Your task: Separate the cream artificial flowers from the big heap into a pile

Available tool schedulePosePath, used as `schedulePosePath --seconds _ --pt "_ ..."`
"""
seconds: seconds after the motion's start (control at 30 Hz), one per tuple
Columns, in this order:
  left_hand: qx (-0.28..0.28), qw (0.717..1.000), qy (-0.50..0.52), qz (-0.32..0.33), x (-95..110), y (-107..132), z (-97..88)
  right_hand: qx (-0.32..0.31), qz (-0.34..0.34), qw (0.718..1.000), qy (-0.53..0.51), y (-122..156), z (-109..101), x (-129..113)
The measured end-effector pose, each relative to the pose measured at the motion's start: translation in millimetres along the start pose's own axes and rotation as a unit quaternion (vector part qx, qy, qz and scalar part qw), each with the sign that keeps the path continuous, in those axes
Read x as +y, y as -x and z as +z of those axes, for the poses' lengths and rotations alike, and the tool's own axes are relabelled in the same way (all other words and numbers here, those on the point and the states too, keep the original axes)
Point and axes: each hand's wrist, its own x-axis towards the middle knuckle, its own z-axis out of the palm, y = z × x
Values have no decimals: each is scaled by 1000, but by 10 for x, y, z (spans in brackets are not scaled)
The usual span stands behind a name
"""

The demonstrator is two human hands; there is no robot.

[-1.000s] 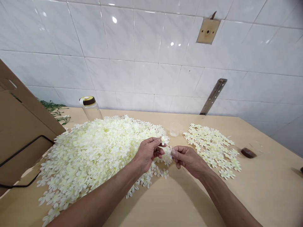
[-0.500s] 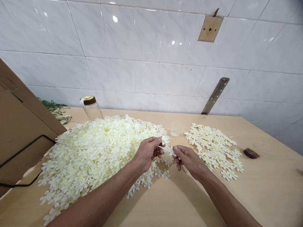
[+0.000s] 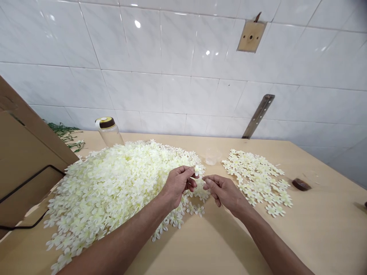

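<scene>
My left hand (image 3: 182,181) pinches a white artificial flower (image 3: 197,170) between thumb and fingertips, above the right edge of a large heap of loose white-yellow flower heads (image 3: 126,179). Just to its right, my right hand (image 3: 223,191) has its thumb and index finger closed together, the tips pointing at the held flower with a small gap between the hands. Whether anything sits in that pinch I cannot make out. A few single flowers (image 3: 197,210) lie on the table below my hands.
A smaller spread of flowers (image 3: 258,175) lies to the right on the table (image 3: 318,221). Behind are a clear bottle (image 3: 110,133) and a small clear plastic cup (image 3: 212,157). Green stems (image 3: 64,133) and a cardboard box (image 3: 31,152) stand left; a dark brown object (image 3: 301,184) lies right.
The white flower seen in my right fingers earlier no longer shows there. My right hand has moved slightly left, closer to the left one, which keeps its flower. The view shifted slightly.
</scene>
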Motion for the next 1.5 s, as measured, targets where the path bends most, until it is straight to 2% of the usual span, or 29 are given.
schedulePosePath --seconds 0.2,0.33,0.4,0.47,0.57,0.67,0.77,0.83,0.9,1.2,1.37,1.5 --pt "15 1000 -23 8 19 20 25 42 -25 994 99 -5 -37 -10" --pt "21 999 -32 10 33 26 38 30 -101 975 196 30 -16 -38" --pt "22 999 -30 9 42 23 35 44 -140 959 243 46 -25 -62" --pt "24 999 -28 9 48 15 26 83 -168 941 282 48 -76 -109" --pt "27 999 -26 11 44 -1 10 156 -205 905 339 -13 -237 -236" --pt "25 999 -26 4 25 -3 9 165 -219 861 427 -179 -432 -391" --pt "21 999 -26 -1 12 12 24 102 -165 834 516 -415 -551 -494" --pt "19 1000 -24 -1 13 22 33 43 -106 827 550 -569 -565 -520" --pt "17 1000 -22 0 16 25 37 16 -76 824 561 -697 -539 -522" --pt "7 1000 -15 1 21 27 38 -43 23 826 561 -985 -417 -460" --pt "6 1000 -13 4 51 34 36 -37 33 833 551 -1031 -403 -474" --pt "5 1000 -14 6 83 34 22 -36 28 856 515 -985 -428 -529"
